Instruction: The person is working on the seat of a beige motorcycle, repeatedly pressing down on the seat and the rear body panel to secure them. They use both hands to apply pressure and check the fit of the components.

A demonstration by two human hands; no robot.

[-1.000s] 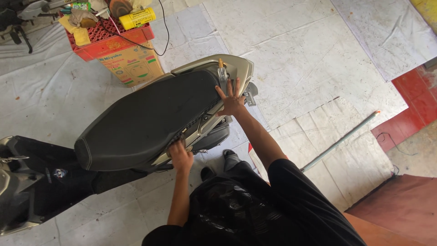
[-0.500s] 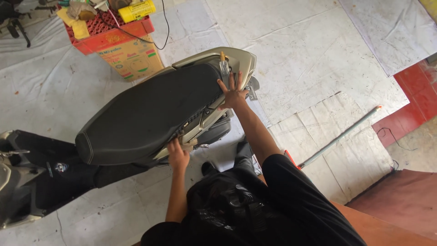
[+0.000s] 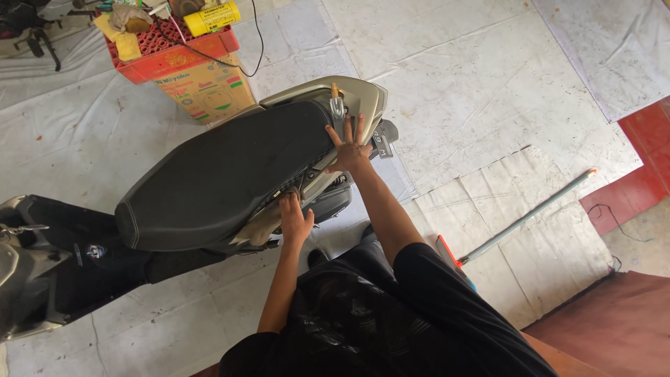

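Observation:
A scooter lies across the view with a long black seat (image 3: 223,174) and a grey-beige tail section (image 3: 359,94). My right hand (image 3: 349,148) rests flat on the rear end of the seat by the tail, fingers spread, holding nothing. My left hand (image 3: 294,220) lies against the grey side panel (image 3: 262,230) just under the seat's edge, its fingers pointing up into the gap there. The scooter's dark front body (image 3: 63,272) is at the lower left.
A red crate (image 3: 164,49) of tools, a cloth and a yellow can sits on a cardboard box (image 3: 206,91) behind the scooter. A long thin rod (image 3: 530,216) lies on the white floor sheets at right. Red floor (image 3: 645,153) shows at the far right.
Both hands stay in nearly the same places on the scooter. My left hand has edged slightly up toward the seat's edge, and my head has shifted a little.

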